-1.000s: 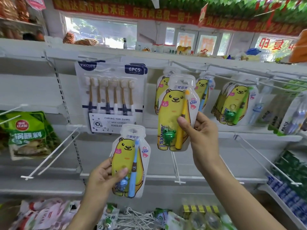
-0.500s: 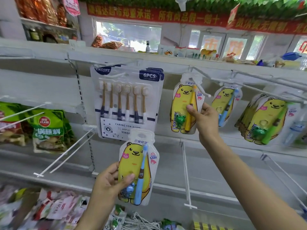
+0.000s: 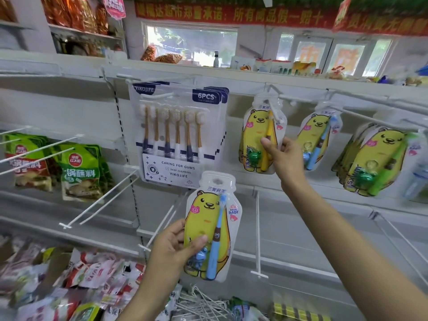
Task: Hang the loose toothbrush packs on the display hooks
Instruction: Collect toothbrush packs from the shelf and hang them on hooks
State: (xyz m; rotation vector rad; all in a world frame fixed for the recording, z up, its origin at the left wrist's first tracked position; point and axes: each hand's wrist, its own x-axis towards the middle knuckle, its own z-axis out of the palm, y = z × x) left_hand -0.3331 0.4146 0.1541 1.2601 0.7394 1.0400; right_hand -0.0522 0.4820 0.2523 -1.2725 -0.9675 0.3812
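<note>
Right hand (image 3: 283,157): yellow-brush bear-shaped plastic toothbrush pack (image 3: 260,135) is being pinched at white wire hook (image 3: 274,95).
Left hand (image 3: 174,247): blue-brush bear-shaped pack (image 3: 208,228) is being gripped.

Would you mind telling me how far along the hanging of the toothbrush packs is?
Already hung: a blue-brush pack and a bunch of green-brush packs on the upper hooks. In hand: the right hand holds the yellow-brush pack up at a hook, its hole seemingly on or nearly on the tip. Left: the left hand holds a second blue-brush pack below, off any hook.
</note>
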